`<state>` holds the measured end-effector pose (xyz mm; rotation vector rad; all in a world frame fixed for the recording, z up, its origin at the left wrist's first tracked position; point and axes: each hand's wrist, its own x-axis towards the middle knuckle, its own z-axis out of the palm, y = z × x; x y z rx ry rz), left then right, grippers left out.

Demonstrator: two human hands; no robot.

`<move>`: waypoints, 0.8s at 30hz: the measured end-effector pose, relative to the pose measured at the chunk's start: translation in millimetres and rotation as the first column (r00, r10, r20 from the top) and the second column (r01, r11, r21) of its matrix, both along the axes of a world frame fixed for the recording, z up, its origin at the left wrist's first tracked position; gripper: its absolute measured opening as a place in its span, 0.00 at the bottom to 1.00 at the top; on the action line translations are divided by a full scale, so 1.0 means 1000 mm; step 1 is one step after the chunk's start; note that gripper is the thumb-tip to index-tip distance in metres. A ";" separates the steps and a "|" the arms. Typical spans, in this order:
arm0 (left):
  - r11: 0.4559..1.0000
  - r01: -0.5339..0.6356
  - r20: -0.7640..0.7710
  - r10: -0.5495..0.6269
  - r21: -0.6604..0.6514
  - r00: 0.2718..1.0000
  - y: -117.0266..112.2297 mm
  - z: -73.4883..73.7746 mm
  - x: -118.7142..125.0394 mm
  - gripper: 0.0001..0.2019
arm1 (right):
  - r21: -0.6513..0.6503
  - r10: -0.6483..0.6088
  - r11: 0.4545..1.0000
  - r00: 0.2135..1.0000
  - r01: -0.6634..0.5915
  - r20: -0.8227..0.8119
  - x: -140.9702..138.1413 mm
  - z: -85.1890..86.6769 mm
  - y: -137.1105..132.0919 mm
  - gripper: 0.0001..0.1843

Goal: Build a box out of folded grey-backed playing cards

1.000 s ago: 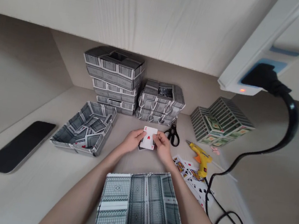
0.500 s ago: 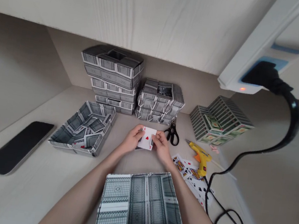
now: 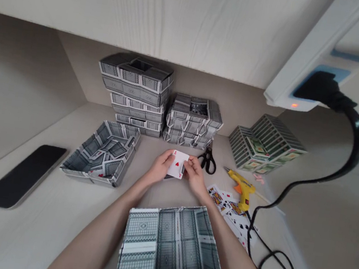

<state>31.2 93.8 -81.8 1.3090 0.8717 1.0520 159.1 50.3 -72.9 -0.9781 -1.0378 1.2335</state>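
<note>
Both my hands hold a small bunch of playing cards above the middle of the desk. The front card is an ace of hearts [image 3: 178, 164], facing me and tilted a little. My left hand [image 3: 160, 167] pinches the cards' left edge. My right hand [image 3: 194, 175] pinches the right edge. Close to me, between my forearms, lies a box made of grey-backed cards [image 3: 172, 246]. An open tray of the same cards [image 3: 102, 153] sits to the left of my hands.
Two stacks of card boxes [image 3: 134, 96] [image 3: 193, 122] stand against the back wall. Black scissors [image 3: 207, 160], a yellow glue gun [image 3: 241, 189] with its black cable [image 3: 283, 253], loose cards [image 3: 229, 209] and green card packs [image 3: 264, 145] lie right. A dark phone [image 3: 23, 175] lies left.
The ace has tilted slightly in my hands. My hands have stayed in nearly the same place.
</note>
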 end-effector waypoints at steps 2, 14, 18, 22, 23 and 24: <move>1.000 0.009 0.001 -0.009 -0.005 1.000 0.000 0.000 0.000 0.18 | -0.005 0.001 1.000 1.000 -0.001 0.004 0.000 -0.001 0.000 0.11; 0.997 0.032 -0.071 -0.026 0.075 0.997 -0.001 0.000 -0.003 0.20 | 0.017 -0.001 1.000 1.000 0.001 0.019 0.001 -0.001 0.001 0.11; 0.997 0.037 -0.048 -0.034 0.062 0.998 -0.001 0.001 -0.002 0.19 | 0.027 -0.003 1.000 1.000 0.002 0.031 0.001 -0.002 0.001 0.11; 0.999 0.034 -0.038 -0.033 0.032 0.999 -0.001 0.001 -0.002 0.18 | 0.025 -0.011 1.000 0.999 0.010 0.039 0.001 -0.003 0.001 0.11; 0.999 0.033 -0.038 -0.032 0.025 0.999 -0.001 0.001 -0.002 0.18 | 0.024 -0.013 1.000 0.999 0.012 0.043 0.001 -0.003 0.001 0.11; 0.999 0.032 -0.036 -0.031 0.019 0.999 -0.001 0.001 -0.002 0.18 | 0.023 -0.014 1.000 0.999 0.013 0.045 0.001 -0.003 0.001 0.11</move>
